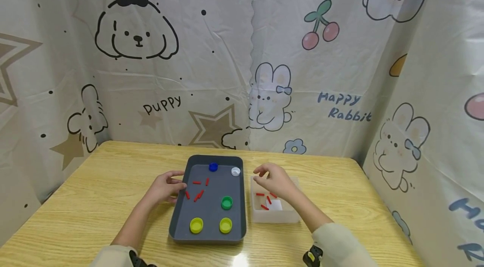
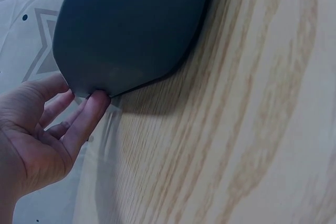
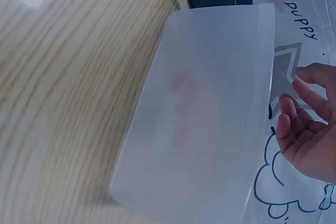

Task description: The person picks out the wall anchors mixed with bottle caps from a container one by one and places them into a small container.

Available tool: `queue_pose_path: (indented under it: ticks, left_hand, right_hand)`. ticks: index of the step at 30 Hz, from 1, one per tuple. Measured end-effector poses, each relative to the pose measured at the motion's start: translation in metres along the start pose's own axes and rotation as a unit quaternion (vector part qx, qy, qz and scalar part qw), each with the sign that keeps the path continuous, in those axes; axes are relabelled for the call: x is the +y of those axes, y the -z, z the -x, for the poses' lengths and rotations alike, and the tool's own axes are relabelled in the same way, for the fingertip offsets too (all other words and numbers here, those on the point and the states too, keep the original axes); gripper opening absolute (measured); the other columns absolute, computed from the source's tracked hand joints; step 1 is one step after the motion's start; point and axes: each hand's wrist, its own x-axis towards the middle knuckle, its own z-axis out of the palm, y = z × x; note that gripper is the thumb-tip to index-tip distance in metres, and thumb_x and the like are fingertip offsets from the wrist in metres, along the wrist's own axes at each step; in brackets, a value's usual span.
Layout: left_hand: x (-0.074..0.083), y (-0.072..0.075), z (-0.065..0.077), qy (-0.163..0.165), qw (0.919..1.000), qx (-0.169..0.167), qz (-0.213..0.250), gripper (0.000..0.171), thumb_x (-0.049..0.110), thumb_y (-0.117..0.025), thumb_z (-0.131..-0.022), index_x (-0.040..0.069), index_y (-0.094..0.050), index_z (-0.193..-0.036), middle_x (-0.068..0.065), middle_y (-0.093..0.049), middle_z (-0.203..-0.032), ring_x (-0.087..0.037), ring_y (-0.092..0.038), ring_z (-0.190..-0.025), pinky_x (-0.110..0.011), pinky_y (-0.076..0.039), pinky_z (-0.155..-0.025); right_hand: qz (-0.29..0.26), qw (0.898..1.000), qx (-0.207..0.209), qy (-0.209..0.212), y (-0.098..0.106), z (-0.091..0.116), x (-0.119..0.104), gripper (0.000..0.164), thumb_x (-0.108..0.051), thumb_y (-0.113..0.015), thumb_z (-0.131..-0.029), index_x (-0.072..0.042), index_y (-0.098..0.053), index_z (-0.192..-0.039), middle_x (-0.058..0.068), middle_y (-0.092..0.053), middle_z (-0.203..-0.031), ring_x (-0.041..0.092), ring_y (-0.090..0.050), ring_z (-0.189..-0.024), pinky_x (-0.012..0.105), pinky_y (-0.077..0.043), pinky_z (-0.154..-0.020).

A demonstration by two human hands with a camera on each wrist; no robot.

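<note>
A dark grey tray [image 1: 207, 216] lies on the table. My left hand [image 1: 165, 187] holds it by its left rim; in the left wrist view, fingertips [image 2: 98, 98] press the tray's outer wall while others reach behind its edge. Several red sticks [image 1: 196, 182] lie in the tray's left half. Around them sit small round caps: blue [image 1: 213, 167], white [image 1: 235, 171], green [image 1: 227, 202] and two yellow ones [image 1: 196, 225]. My right hand [image 1: 275, 181] hovers over a translucent white box [image 1: 275, 216], fingers loosely bent, nothing visible between them. Inside the box are several more red sticks [image 1: 264, 207].
The box stands close along the tray's right side on a wood-grain table [image 1: 124, 166]. A printed curtain [image 1: 211, 69] hangs behind the table and down both sides. Something white and flat [image 1: 274, 204] lies inside the box.
</note>
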Motion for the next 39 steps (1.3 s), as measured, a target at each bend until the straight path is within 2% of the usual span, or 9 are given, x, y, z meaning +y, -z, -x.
queue_pose_path:
  ticks: [9,14,22,32,39]
  left_hand:
    - [-0.003,0.001,-0.002,-0.003,1.0000,0.000,0.001,0.057,0.013,-0.065,-0.088,0.003,-0.041,-0.139,-0.026,-0.056,-0.121,-0.020,-0.065,-0.082,-0.034,-0.055,-0.061]
    - [-0.002,0.002,-0.002,-0.001,1.0000,0.003,-0.001,0.056,0.011,-0.065,-0.088,0.003,-0.041,-0.138,-0.026,-0.056,-0.121,-0.021,-0.065,-0.083,-0.034,-0.055,-0.061]
    - [-0.002,0.002,-0.001,0.004,1.0000,0.003,-0.006,0.057,0.012,-0.066,-0.087,0.002,-0.041,-0.138,-0.027,-0.056,-0.121,-0.021,-0.065,-0.084,-0.035,-0.056,-0.061]
    - [0.000,0.001,0.001,0.002,1.0000,0.004,-0.008,0.057,0.012,-0.065,-0.087,0.001,-0.041,-0.138,-0.027,-0.056,-0.121,-0.021,-0.065,-0.083,-0.034,-0.055,-0.060]
    - [-0.001,0.001,0.002,-0.006,1.0000,-0.001,0.000,0.056,0.012,-0.064,-0.088,0.001,-0.040,-0.138,-0.027,-0.056,-0.120,-0.021,-0.065,-0.083,-0.033,-0.055,-0.059]
  right_hand:
    - [-0.001,0.999,-0.008,0.036,-0.011,-0.010,-0.019,0.015,-0.018,-0.067,-0.085,-0.010,-0.070,-0.098,0.003,-0.064,-0.092,0.013,-0.051,-0.069,0.026,-0.045,-0.062]
    - [-0.003,0.998,-0.019,0.060,-0.019,-0.019,-0.029,0.018,-0.018,-0.067,-0.085,-0.007,-0.069,-0.099,0.004,-0.064,-0.090,0.012,-0.050,-0.067,0.023,-0.044,-0.059]
    - [0.011,0.995,-0.036,0.094,-0.035,-0.033,-0.035,0.019,-0.021,-0.066,-0.086,-0.010,-0.069,-0.101,0.004,-0.063,-0.090,0.012,-0.053,-0.075,0.023,-0.045,-0.064]
    - [0.003,0.996,-0.058,0.070,-0.053,-0.047,-0.046,0.023,-0.021,-0.067,-0.085,-0.008,-0.068,-0.104,0.007,-0.065,-0.094,0.016,-0.057,-0.079,0.026,-0.045,-0.062]
    - [0.010,0.996,-0.073,0.041,-0.075,-0.054,-0.047,0.027,-0.022,-0.068,-0.085,-0.008,-0.067,-0.108,0.009,-0.063,-0.100,0.020,-0.058,-0.087,0.031,-0.047,-0.068]
